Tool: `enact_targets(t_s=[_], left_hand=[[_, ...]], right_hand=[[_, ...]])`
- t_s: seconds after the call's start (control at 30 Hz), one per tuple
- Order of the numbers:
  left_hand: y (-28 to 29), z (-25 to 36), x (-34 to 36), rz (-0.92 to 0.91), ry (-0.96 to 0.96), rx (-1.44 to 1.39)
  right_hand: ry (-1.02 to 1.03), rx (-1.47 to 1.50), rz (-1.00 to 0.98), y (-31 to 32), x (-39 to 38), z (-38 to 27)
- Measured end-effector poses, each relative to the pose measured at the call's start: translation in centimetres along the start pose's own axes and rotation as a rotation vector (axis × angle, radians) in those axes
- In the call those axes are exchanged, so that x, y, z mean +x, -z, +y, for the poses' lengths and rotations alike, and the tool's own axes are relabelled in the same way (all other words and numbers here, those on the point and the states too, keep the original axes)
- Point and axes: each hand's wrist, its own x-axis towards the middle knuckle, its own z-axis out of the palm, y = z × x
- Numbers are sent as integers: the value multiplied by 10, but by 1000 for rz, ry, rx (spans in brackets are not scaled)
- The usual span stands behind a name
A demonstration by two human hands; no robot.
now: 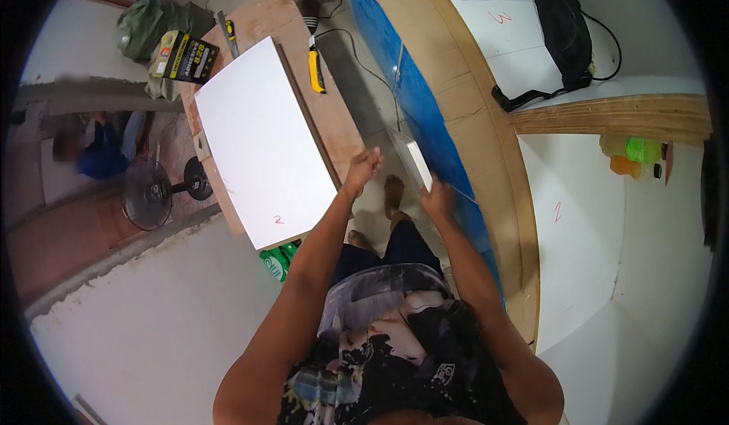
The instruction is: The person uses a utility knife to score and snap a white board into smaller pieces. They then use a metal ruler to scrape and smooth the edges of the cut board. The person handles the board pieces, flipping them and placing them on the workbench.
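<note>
A white board (258,136) with a red handwritten mark lies on a light wooden work surface (319,121). My left hand (366,165) is just off that board's right edge, fingers curled, with nothing visible in them. My right hand (433,193) grips the end of a narrow white panel (412,157), held tilted beside the blue strip (433,121). Above the board lie a yellow-handled tool (316,70) and a dark tool with a yellow-and-black handle (228,34).
A black-and-yellow package (184,58) and green bag (159,21) sit at upper left, near a fan (148,193). Behind it is a blurred person in blue (99,152). At right are cardboard (478,114), white cabinet panels (569,220), a black bag (562,34) and bottles (638,152). A cable trails across the floor.
</note>
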Motion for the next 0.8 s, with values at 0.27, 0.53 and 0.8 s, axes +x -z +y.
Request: enact_targets(t_s=[0.27,0.53,0.8], left_hand=[[24,-90,-123,-53,153,15],[27,-127,-184,-127,84,59],[-19,39,-344,211,-1139,316]], right_hand=[[165,-8,263,118,-149,-46],[211,249,313,273,-296,-126],[535,-260,461,397,-425,-181]])
